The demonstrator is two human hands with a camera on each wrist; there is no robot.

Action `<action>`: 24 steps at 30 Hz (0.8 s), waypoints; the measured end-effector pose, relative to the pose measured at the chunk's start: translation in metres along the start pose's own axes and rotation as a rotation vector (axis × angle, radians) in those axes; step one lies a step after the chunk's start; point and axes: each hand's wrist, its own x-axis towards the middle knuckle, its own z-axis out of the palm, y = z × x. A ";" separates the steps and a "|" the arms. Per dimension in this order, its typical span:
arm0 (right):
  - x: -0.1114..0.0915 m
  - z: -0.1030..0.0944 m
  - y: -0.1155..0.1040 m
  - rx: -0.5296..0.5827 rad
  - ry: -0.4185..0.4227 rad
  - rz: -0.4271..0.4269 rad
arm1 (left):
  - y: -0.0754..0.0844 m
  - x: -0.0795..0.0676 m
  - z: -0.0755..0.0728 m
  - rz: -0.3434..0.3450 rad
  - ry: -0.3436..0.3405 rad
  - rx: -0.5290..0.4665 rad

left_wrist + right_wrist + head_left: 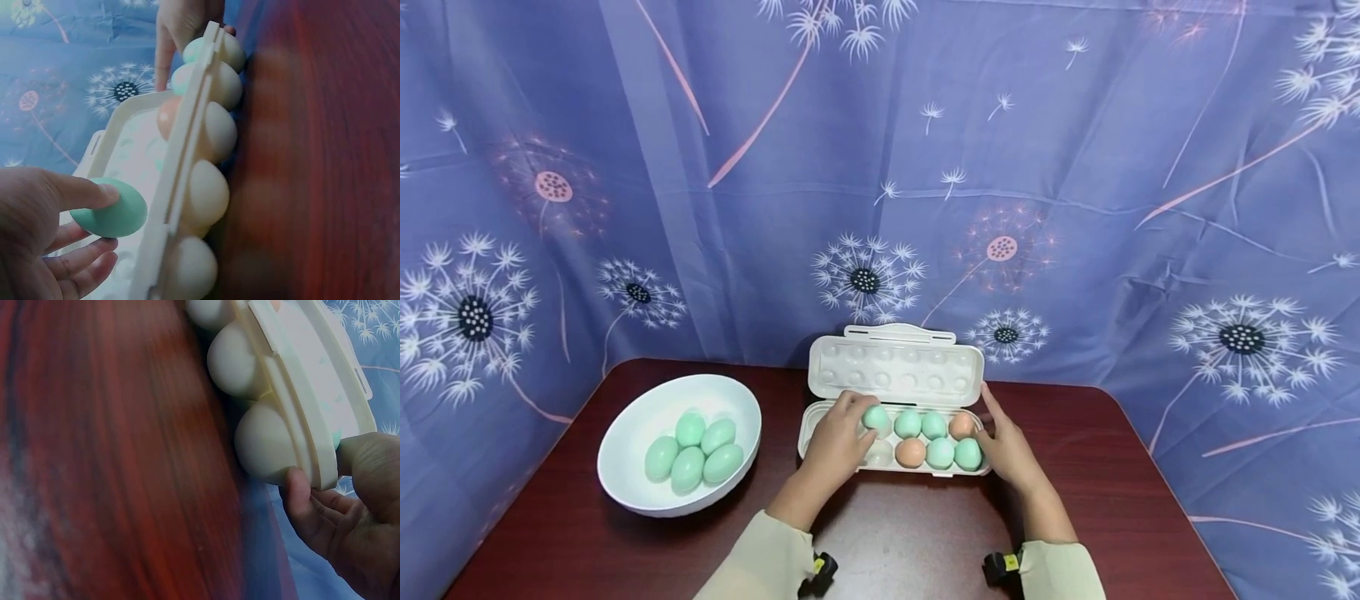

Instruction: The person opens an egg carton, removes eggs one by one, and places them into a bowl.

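My left hand (837,437) pinches a mint-green egg (119,209) between thumb and fingers, over the left part of a cream plastic egg carton (891,468). The carton's lid (895,371) stands raised behind it. In its right part sit several green eggs and two orange eggs, one orange egg (911,453) in the front row and another orange egg (962,426) in the back row. My right hand (1011,450) grips the carton's right end, with one finger stretched up beside the lid. In the right wrist view, fingertips (299,484) press against the outermost cup.
A white bowl (617,417) with several green eggs (687,469) stands to the left on the dark red wooden table (895,533). Behind the table hangs a blue cloth (760,250) with dandelion prints.
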 end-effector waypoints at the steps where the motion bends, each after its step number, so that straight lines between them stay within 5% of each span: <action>1: 0.000 0.000 0.000 -0.002 -0.002 0.000 | 0.000 -0.001 -0.003 0.002 0.008 0.000; 24: 0.004 0.000 0.003 -0.060 -0.007 -0.006 | 0.000 -0.020 -0.052 -0.048 0.075 0.045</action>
